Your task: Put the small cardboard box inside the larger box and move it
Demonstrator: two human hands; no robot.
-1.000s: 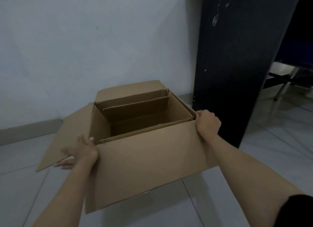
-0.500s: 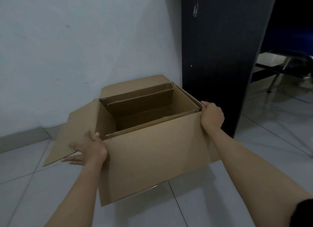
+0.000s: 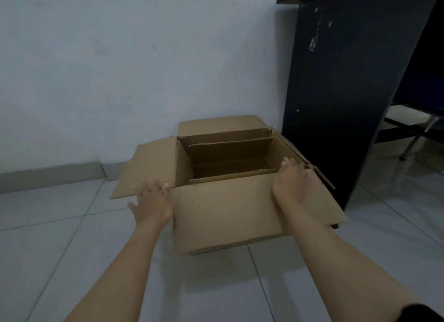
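Sitting on the pale tiled floor [image 3: 72,261], close to the white wall [image 3: 108,69]: the larger box [image 3: 228,213], open at the top, its flaps folded outward. Lying flat toward the left, one side flap [image 3: 149,168]; leaning up against the wall, the far flap [image 3: 221,125]; drooping over the front face and out toward the right, the near flap. Resting inside, down in the cavity and against its far side: the small cardboard box [image 3: 230,151], also open, its own upright flap showing just below the outer rim.

Pressing against the near left corner of the larger box, the left hand [image 3: 151,206], fingers spread wide and flat, fingertips touching the top edge where the left flap hinges; not curling around anything. Lying on the near right corner, the right hand [image 3: 289,182], palm down on the cardboard, fingers extended and reaching over the rim toward the inside; grip loose and open, resting rather than clamping. Both forearms stretching in from the lower edge, a dark sleeve [image 3: 418,313] showing at the lower right.

Standing just to the right of the box, a dark panel [image 3: 348,93] of furniture, scuffed with pale marks near its top. Showing beyond it at the far right, metal legs [image 3: 418,141] on glossy tiles.
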